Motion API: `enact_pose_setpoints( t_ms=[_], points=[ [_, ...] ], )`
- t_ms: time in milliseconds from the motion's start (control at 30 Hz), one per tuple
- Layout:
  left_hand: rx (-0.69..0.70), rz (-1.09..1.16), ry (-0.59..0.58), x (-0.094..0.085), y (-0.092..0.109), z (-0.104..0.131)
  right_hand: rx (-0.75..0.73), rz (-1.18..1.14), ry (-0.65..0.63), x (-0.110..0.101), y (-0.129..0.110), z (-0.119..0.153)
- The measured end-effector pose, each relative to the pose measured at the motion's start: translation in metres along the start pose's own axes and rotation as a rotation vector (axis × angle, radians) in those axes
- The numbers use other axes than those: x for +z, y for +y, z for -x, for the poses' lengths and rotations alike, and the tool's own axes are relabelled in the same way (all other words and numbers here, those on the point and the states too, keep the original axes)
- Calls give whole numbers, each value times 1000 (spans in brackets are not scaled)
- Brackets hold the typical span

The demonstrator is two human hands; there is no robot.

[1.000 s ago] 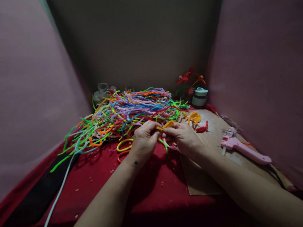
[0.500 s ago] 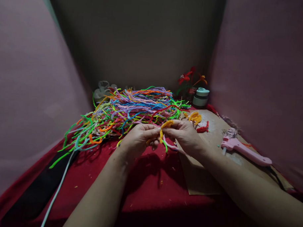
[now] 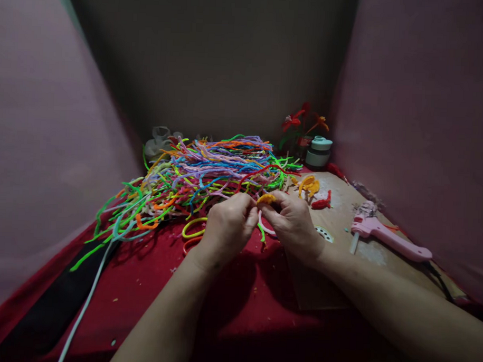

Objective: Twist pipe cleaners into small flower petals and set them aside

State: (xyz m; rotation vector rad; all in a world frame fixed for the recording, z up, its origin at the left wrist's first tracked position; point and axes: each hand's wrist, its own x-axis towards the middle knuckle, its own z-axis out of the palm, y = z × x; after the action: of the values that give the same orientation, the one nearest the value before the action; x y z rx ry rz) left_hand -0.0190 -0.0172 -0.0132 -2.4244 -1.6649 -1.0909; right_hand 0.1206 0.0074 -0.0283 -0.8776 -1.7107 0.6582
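A short orange-yellow pipe cleaner (image 3: 266,199) is pinched between the fingertips of my right hand (image 3: 293,222). My left hand (image 3: 231,223) is closed with its back toward me, its thumb and finger pressed together at the near end of the same piece. Both hands meet just above the red cloth (image 3: 237,307). Beyond them spreads a large heap of coloured pipe cleaners (image 3: 226,164). Next to my left wrist lie a yellow loop (image 3: 193,228) and an orange-red loop (image 3: 189,245), partly covered by that hand.
On a brown board (image 3: 337,269) at right rest a pink glue gun (image 3: 390,239), bent orange-yellow pieces (image 3: 309,186) and a red piece (image 3: 322,200). A lidded jar (image 3: 318,152) and red flowers (image 3: 295,119) stand behind. A white cord (image 3: 87,297) crosses a black strip (image 3: 50,311) at left.
My left hand has turned over and closed, back toward me. The hanging end of the orange-yellow pipe cleaner no longer shows. The two loops by my left wrist have come into sight.
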Motion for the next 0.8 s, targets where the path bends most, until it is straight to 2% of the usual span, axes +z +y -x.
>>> enact_pose_setpoints(
  t_ms=[100, 167, 233, 333, 400, 500, 567, 633, 700, 800],
  points=[
    [254, -490, 146, 11, 4, 6, 258, -294, -72, 2, 4, -3],
    [342, -607, 177, 16, 5, 9, 427, -482, -126, 3, 7, -4],
    [339, -596, 175, 18, 5, 9, 520, -583, -156, 3, 10, -5],
    [195, -303, 135, 13, 1, 4, 518, -620, -143, 1, 12, -8],
    [31, 87, 93, 6, -5, -2, 468, -617, -149, -2, 11, -10],
    [-354, 736, 11, -7, -16, -9, 379, -617, -188, -8, 5, -13],
    [-504, 1036, -126, -11, -21, -10, 336, -600, -221, -12, -1, -14],
    [-522, 1196, -293, -12, -22, -9, 304, -582, -279, -15, -5, -14],
    [-479, 1251, -441, -10, -22, -6, 289, -566, -328, -16, -8, -13],
    [-448, 1267, -576, -11, -20, -1, 291, -538, -343, -17, -12, -13]
  ],
)
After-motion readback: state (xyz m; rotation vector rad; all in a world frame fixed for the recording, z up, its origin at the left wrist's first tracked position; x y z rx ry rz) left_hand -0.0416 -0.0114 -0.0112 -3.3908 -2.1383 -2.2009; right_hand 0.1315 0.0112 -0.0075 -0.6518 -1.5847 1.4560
